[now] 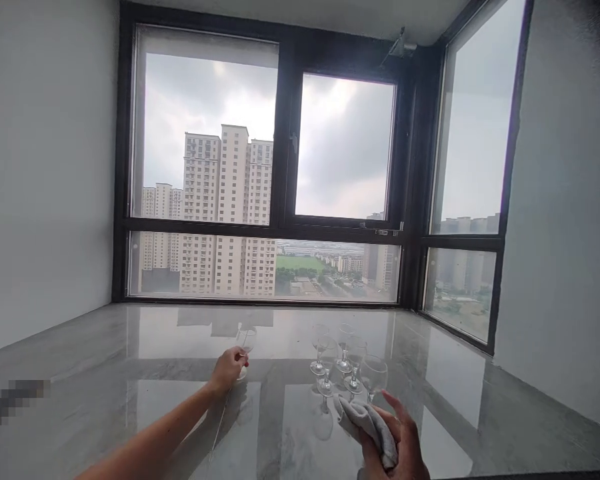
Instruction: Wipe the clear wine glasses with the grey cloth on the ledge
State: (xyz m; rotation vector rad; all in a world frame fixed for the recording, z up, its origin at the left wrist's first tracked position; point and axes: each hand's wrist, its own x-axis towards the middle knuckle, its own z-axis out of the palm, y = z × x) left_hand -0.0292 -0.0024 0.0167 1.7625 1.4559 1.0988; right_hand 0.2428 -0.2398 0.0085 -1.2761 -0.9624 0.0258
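Toward the back of the glossy stone sill (180,413), my left hand (229,368) is closed around the stem of a clear wine glass (248,337). That glass is upright, its foot just below my fingers. At the lower right, my right hand (400,440) grips a bunched grey-white cloth (365,421), index finger raised. Right behind the cloth is another wine glass (375,372), its lower part hidden; I cannot tell if the hand also holds it. Several more clear wine glasses (327,363) stand upright in a close group beyond my right hand.
Dark-framed windows (280,227) rise along the back and right edges of the sill, with tall buildings outside. White walls (50,167) border both sides. A pixelated dark patch (13,400) covers something at the left. The polished surface mirrors the glasses and windows.
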